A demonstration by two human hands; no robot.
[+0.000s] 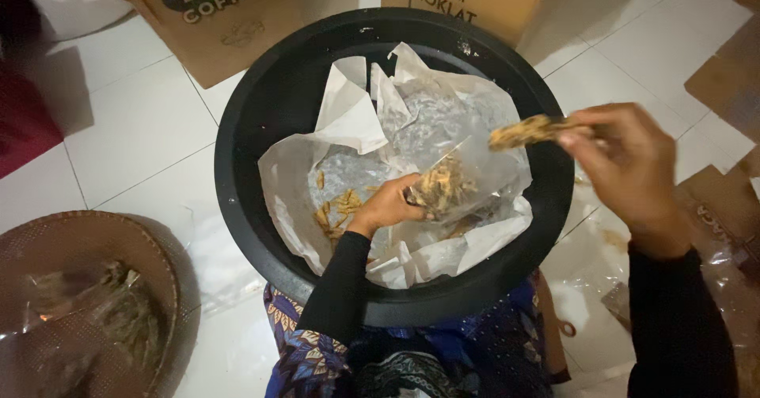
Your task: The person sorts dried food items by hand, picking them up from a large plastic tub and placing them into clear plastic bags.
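Observation:
A big black round basin point(261, 89) sits on the floor in front of me, lined with crumpled white paper point(356, 121). My left hand point(389, 205) reaches into it and grips a clear plastic bag point(463, 178) partly filled with brown fried snack pieces. Several loose snack pieces point(339, 206) lie on the paper just left of that hand. My right hand point(625, 164) hovers over the basin's right rim, pinching a clump of the same brown snacks point(524, 133) above the bag's mouth.
A woven brown tray point(103, 239) holding filled plastic bags lies at the lower left. Two cardboard boxes point(229, 14) stand behind the basin on the white tiled floor. Flattened cardboard and plastic sheets point(716, 232) lie to the right.

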